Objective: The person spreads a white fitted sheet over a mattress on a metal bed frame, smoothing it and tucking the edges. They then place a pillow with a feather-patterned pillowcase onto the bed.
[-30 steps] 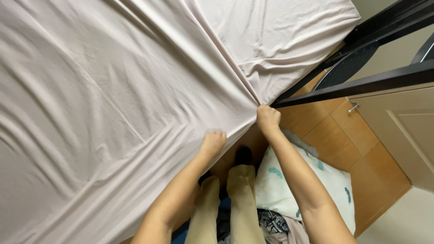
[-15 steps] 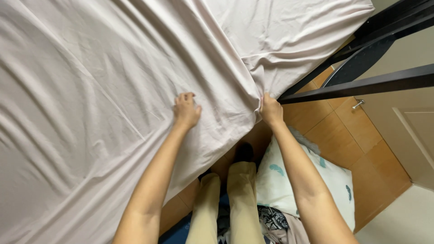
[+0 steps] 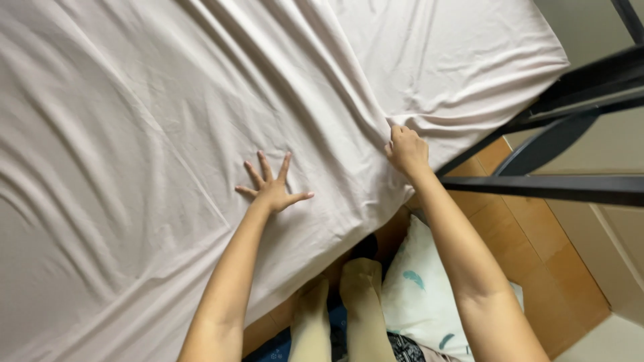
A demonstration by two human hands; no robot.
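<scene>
A pale pink-white bed sheet (image 3: 168,134) covers the mattress and fills most of the head view, with long creases running toward its near corner. My left hand (image 3: 272,184) lies flat on the sheet with the fingers spread wide. My right hand (image 3: 406,151) is closed on a gathered fold of the sheet at the mattress corner, where the creases meet.
A black metal bed frame (image 3: 570,181) runs along the right side. Below it is a wooden floor (image 3: 530,255). A white pillow with teal feather prints (image 3: 419,295) lies on the floor beside my legs (image 3: 359,315).
My left hand has moved from the sheet's edge up and left onto the mattress top and opened flat. My right hand has stayed gripping the corner fold.
</scene>
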